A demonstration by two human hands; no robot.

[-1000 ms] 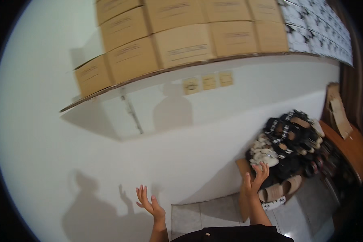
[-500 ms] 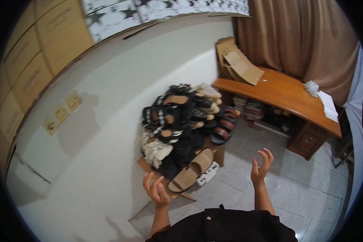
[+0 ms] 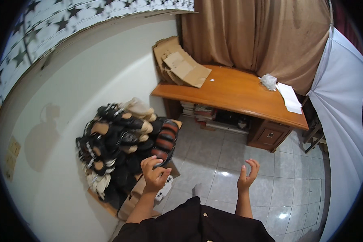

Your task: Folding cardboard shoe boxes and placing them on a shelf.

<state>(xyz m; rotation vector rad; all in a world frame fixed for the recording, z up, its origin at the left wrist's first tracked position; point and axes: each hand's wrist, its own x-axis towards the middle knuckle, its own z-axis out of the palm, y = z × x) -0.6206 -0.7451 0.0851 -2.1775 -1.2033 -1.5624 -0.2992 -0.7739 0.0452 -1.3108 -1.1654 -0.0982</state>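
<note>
Through my remote head view, the left hand (image 3: 154,177), fingers curled and thumb parted from them, overlaps the heap of shoes (image 3: 127,137) near the white wall (image 3: 113,64), beside a red-strapped sandal (image 3: 165,139). The right hand (image 3: 248,177), loosely open, is raised before the tiled floor (image 3: 213,155) and desk (image 3: 230,88).

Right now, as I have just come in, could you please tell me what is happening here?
A person has the left hand and right hand raised, fingers loosely curled, holding nothing. In this view, the left is in front of a heap of shoes and sandals beside the white wall; the right is over the tiled floor. Folded cardboard, a crumpled white bundle and white paper rest on the wooden desk beyond.
</note>
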